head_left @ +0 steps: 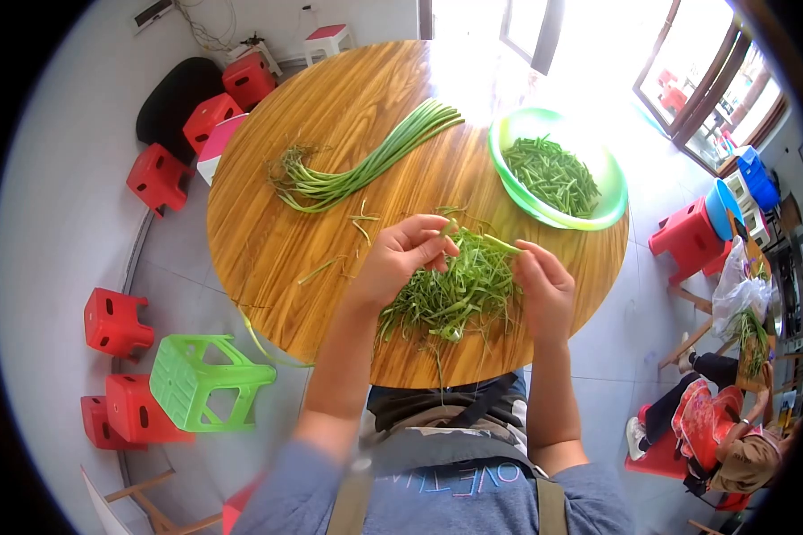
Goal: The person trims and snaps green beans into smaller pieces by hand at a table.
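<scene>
Over the heap of green scraps [451, 294], the left hand [406, 251] pinches a green bit [449, 228], the right hand [544, 283] a stalk [501, 243], likely for fingertip control. Beyond the heap on the tabletop [268, 241], a long-stemmed bunch [375, 165] lies left, a filled bowl [558, 220] right, seemingly within reach.

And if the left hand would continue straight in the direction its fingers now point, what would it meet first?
Probably the green stem held at the fingertips of the right hand, though depth is hard to judge from this one view.
</scene>
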A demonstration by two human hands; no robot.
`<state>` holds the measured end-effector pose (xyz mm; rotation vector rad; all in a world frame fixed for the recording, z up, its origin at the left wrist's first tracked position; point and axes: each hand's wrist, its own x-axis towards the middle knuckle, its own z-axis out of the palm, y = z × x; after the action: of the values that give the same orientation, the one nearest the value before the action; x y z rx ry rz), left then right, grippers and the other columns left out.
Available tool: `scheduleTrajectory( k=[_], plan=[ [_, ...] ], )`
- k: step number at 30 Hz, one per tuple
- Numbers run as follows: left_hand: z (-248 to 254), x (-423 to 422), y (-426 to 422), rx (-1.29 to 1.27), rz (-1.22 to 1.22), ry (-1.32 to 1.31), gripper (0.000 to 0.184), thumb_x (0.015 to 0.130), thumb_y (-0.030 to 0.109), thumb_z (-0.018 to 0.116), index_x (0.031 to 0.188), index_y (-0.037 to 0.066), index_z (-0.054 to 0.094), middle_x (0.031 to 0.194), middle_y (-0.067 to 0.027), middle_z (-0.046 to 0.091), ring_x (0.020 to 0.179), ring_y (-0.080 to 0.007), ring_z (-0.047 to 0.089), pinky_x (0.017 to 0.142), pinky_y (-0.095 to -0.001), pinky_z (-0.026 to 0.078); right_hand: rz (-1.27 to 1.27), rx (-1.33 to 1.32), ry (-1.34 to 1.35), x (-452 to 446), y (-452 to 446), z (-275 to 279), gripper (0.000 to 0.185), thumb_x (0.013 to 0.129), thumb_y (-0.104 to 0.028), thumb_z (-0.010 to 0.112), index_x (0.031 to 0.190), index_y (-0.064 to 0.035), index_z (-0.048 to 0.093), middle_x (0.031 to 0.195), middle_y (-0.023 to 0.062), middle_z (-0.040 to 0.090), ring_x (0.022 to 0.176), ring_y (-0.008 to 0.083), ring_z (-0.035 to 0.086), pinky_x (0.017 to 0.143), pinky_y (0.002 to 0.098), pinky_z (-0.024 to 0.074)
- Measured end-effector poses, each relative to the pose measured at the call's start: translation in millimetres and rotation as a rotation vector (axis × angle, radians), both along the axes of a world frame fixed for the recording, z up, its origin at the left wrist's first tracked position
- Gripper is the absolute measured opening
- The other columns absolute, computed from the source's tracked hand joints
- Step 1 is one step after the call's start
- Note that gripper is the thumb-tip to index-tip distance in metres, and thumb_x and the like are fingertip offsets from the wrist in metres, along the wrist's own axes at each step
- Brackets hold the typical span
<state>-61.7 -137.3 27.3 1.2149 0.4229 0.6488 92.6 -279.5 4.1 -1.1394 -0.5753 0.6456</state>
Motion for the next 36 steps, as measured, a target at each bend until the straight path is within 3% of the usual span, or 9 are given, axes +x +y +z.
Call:
scheduleTrajectory(
  k=[3,6,7,10,14,15,21,27,36],
  plan=[
    [8,0,-7,0.062,-0.052,0.085,0.026,0.088,0.009,0.054,0.112,-0.002,0.055,0.075,-0.0052,0.061,0.06,-0.0078,0.051,0.057,-0.0213,0.045,-0.108,-0.281,-0.533,-3,11,-18,0.029,0.084,-0.009,0.062,0.112,-0.0004,0.058,0.091,0.0038,0.061,0.081,0.0088,0.055,0.073,0.0212,0.0451],
    [10,6,-10,0.082,-0.096,0.134,0.022,0.09,0.012,0.052,0.107,-0.001,0.057,0.073,-0.0039,0.061,0.054,-0.0049,0.047,0.05,-0.0193,0.04,-0.034,-0.141,-0.346,-8,11,-24,0.03,0.085,-0.011,0.061,0.113,-0.0012,0.058,0.095,0.0031,0.061,0.083,0.0078,0.054,0.073,0.0208,0.0448],
    [9,9,-11,0.08,-0.116,0.14,0.021,0.09,0.013,0.051,0.105,-0.001,0.058,0.072,-0.0033,0.06,0.052,-0.0039,0.045,0.047,-0.0186,0.038,0.043,-0.114,-0.091,-15,9,-6,0.029,0.086,-0.012,0.06,0.113,-0.0015,0.058,0.094,0.0015,0.06,0.082,0.0072,0.053,0.07,0.0195,0.0439],
    [5,20,-14,0.167,-0.267,0.284,0.023,0.092,0.021,0.049,0.098,0.001,0.058,0.073,-0.0019,0.06,0.052,-0.0047,0.042,0.047,-0.0189,0.034,0.045,-0.035,-0.004,-21,11,9,0.023,0.087,-0.013,0.059,0.107,-0.0007,0.061,0.087,0.0,0.059,0.075,0.0055,0.051,0.064,0.0176,0.0413],
    [-7,33,-19,0.189,-0.316,0.26,0.02,0.091,0.021,0.05,0.093,0.002,0.059,0.073,-0.0001,0.06,0.053,-0.004,0.042,0.048,-0.0184,0.035,0.01,-0.002,-0.031,-10,16,2,0.017,0.087,-0.013,0.059,0.096,0.0011,0.062,0.078,-0.0013,0.057,0.066,0.0039,0.047,0.058,0.0169,0.0371],
    [-7,36,-23,0.219,-0.254,0.202,0.017,0.088,0.014,0.053,0.09,-0.001,0.061,0.069,-0.0002,0.06,0.051,-0.0027,0.043,0.047,-0.0194,0.035,-0.007,0.018,0.001,-8,16,1,0.016,0.086,-0.013,0.059,0.095,0.0012,0.062,0.076,-0.0016,0.057,0.065,0.0038,0.046,0.057,0.017,0.0365],
    [-1,39,-26,0.474,-0.165,0.341,0.017,0.082,0.014,0.06,0.086,-0.003,0.062,0.063,-0.0084,0.057,0.053,-0.0106,0.049,0.05,-0.0272,0.039,-0.107,-0.001,-0.012,-4,13,7,0.015,0.086,-0.013,0.061,0.092,0.0012,0.062,0.072,-0.0018,0.055,0.062,0.0043,0.045,0.055,0.0172,0.0352],
    [6,36,-35,0.455,-0.125,0.44,0.016,0.08,0.013,0.062,0.086,-0.002,0.062,0.067,-0.0116,0.058,0.056,-0.0165,0.052,0.053,-0.0292,0.041,-0.152,-0.009,-0.069,-2,16,15,0.016,0.086,-0.014,0.061,0.091,0.0011,0.062,0.07,-0.0016,0.054,0.06,0.0047,0.045,0.054,0.0175,0.0348],
    [-21,34,-29,0.72,-0.084,0.055,0.012,0.077,0.005,0.063,0.087,-0.003,0.061,0.077,-0.0118,0.06,0.069,-0.0225,0.058,0.062,-0.0303,0.045,0.186,-0.082,0.21,15,11,21,0.015,0.086,-0.015,0.059,0.087,-0.0003,0.063,0.068,-0.0009,0.055,0.059,0.0045,0.048,0.053,0.0186,0.0387]
  ],
)
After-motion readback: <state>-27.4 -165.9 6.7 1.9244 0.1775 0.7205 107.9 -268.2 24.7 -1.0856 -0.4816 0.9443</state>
